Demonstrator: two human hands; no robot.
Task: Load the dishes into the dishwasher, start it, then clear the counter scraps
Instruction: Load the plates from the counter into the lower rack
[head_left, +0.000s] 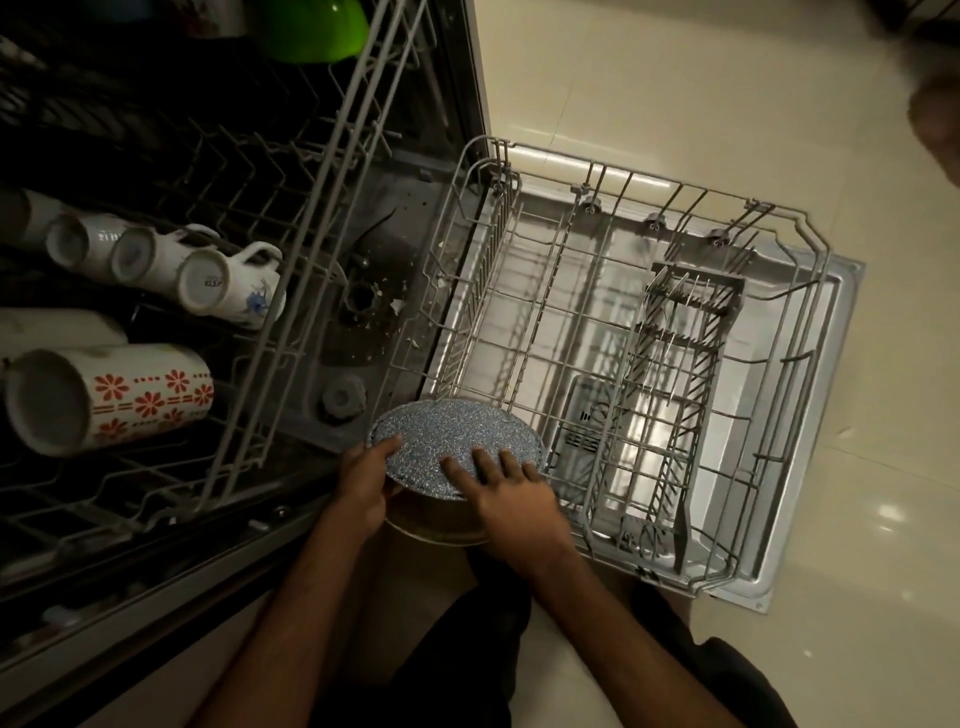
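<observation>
An upturned metal pot (441, 441) with a speckled grey-blue base is at the near left corner of the lower rack (623, 338), which is pulled out over the open dishwasher door (810, 467). My left hand (366, 483) grips the pot's left side, thumb on the base. My right hand (511, 499) rests on the base with its fingers spread flat. The rack holds a grey cutlery basket (680, 364) and little else.
The upper rack (218, 291) is pulled out on the left, holding several white mugs (228, 280), a mug with red flowers (109, 397) and a green bowl (311, 28). Cream floor tiles (675, 67) surround the door. My legs are below.
</observation>
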